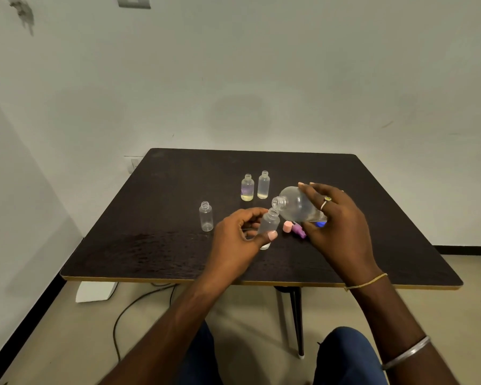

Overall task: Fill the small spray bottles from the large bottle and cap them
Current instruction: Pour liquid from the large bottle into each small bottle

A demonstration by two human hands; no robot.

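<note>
Fingers (247,213) of our left hand (233,237) pinch a small spray bottle (269,222), tilted toward the large bottle (296,204), which our right hand (339,220) grips on its side, mouth just above the small neck: set for pouring, we judge. Both are over the table's (150,232) middle, caps (288,227) lying beside.

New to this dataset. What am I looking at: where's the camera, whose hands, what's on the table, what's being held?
No robot: a person works with two bare hands, filmed by one wide-angle head-worn camera looking down. The left hand holds a small clear bottle, uncapped, tilted. The right hand holds the large bottle tipped over, its open mouth close to the small one's. On the dark table stand three more uncapped small bottles: one on the left, two farther back with a little liquid at the bottom. A pink cap and a purple cap lie near the hands.
</note>
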